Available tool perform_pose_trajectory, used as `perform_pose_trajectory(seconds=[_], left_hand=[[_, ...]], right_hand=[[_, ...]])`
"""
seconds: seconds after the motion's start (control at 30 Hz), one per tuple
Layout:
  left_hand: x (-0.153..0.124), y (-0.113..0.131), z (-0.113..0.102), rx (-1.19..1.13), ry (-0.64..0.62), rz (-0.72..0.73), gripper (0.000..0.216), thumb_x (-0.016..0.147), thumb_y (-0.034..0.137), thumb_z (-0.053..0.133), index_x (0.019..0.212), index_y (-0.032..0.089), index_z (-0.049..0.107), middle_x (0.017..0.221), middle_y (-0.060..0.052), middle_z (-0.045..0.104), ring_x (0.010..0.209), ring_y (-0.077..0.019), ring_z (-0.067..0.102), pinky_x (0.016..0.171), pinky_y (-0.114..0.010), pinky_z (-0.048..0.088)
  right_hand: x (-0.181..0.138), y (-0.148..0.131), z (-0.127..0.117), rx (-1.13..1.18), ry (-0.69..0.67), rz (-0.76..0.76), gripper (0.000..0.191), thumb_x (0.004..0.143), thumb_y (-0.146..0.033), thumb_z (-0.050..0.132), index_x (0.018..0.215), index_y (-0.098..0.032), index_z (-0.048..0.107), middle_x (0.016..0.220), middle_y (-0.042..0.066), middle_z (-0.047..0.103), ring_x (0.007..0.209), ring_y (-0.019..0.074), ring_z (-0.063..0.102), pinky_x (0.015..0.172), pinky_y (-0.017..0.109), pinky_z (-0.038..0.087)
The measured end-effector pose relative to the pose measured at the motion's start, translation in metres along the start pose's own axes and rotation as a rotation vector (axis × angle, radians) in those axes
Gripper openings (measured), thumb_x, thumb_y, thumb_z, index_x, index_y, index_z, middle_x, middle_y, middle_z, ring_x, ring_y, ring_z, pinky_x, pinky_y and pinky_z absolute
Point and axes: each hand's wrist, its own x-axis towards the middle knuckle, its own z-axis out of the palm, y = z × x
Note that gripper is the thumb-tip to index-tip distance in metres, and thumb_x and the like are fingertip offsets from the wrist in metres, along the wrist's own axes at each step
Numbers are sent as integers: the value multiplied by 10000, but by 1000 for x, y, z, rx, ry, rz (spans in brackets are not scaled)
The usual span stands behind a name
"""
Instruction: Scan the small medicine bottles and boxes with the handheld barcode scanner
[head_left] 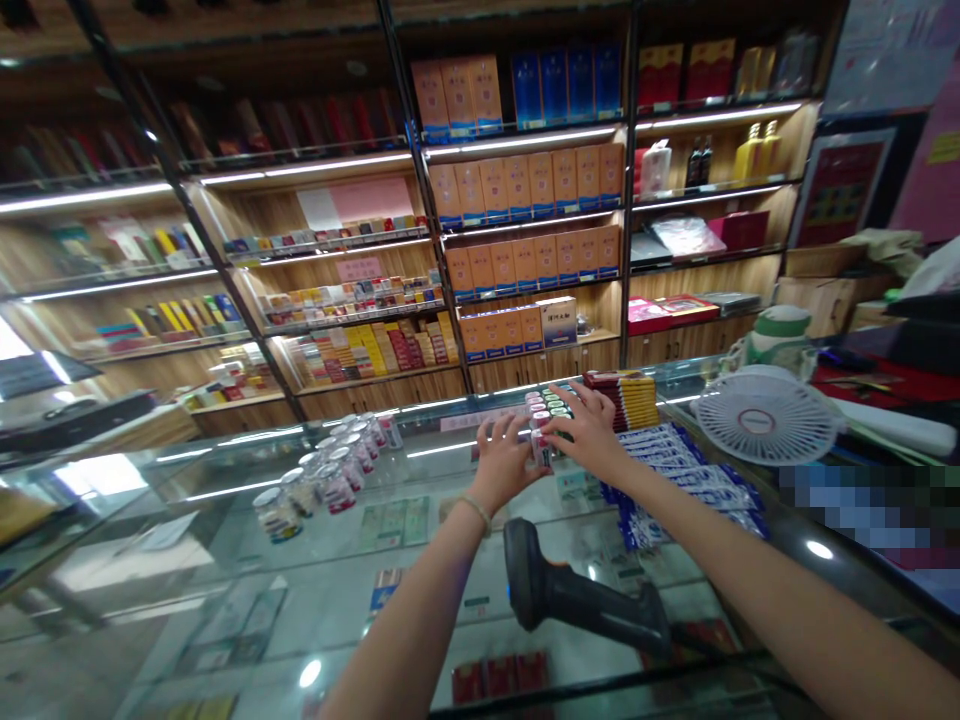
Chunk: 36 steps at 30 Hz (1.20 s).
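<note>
Both my arms reach forward over a glass counter. My left hand curls its fingers round the near side of a cluster of small tins standing on the glass. My right hand lies over the right side of the same cluster, fingers spread and bent against the tins. One small pink-and-white tin sits pinched between the two hands. A stack of red and yellow packs stands just right of the cluster.
A black barcode scanner lies on the glass near me. Rows of small lidded jars stand to the left, blue packets to the right, then a white fan. Shelves of boxed goods fill the back wall.
</note>
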Motion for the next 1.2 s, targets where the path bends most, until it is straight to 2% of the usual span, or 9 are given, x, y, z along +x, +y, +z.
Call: perform_pose_trajectory(seconds=[0.13, 0.23, 0.33, 0.43, 0.63, 0.9, 1.2], left_hand=[[-2, -8, -8, 15, 99, -59, 353, 698, 559, 817, 881, 270, 729, 1503, -74, 487, 1429, -353, 341, 1163, -595, 179], [-4, -13, -13, 8, 185, -83, 445, 696, 555, 821, 1037, 290, 712, 1520, -110, 448, 1445, -347, 325, 1172, -575, 178], [-6, -13, -16, 2, 220, -32, 469, 724, 524, 813, 1140, 347, 687, 1522, -95, 438, 1451, -334, 321, 1182, -566, 158], [-6, -10, -15, 10, 225, -4, 422, 746, 474, 810, 1138, 371, 693, 1506, -73, 457, 1438, -332, 343, 1191, -555, 134], [-1, -4, -7, 19, 243, -44, 394, 778, 486, 777, 1147, 373, 698, 1471, -78, 485, 1423, -338, 361, 1191, -569, 128], [7, 0, -2, 51, 250, -69, 404, 792, 451, 769, 1174, 364, 669, 1463, -85, 495, 1418, -318, 372, 1191, -558, 131], [9, 0, -1, 54, 200, -111, 375, 839, 469, 715, 1194, 366, 655, 1464, -84, 497, 1424, -307, 369, 1176, -546, 155]], right_hand=[[-3, 0, 1, -36, -9, -9, 144, 903, -422, 662, 948, -348, 777, 1556, 4, 461, 1443, 326, 289, 1096, 538, 183], [-5, 0, 2, -37, -3, -2, 126, 885, -420, 693, 959, -356, 772, 1551, 14, 467, 1443, 316, 303, 1105, 530, 177], [-7, 0, 2, -45, 18, -5, 114, 876, -407, 710, 959, -358, 769, 1538, 17, 484, 1444, 306, 307, 1117, 523, 167], [-8, -1, 1, -58, 35, -10, 108, 880, -391, 704, 959, -360, 772, 1528, 11, 495, 1435, 305, 317, 1119, 522, 166], [-8, 1, -1, -62, 54, 1, 111, 873, -369, 717, 965, -379, 778, 1509, 8, 517, 1417, 301, 336, 1109, 528, 175], [-11, 10, 1, -137, 3, -12, 323, 864, -387, 717, 1186, -418, 715, 1554, 32, 458, 1432, 309, 304, 1129, 543, 153], [-10, 7, -5, -170, -49, -17, 343, 904, -421, 646, 1244, -393, 687, 1590, 53, 406, 1451, 329, 279, 1154, 552, 123]])
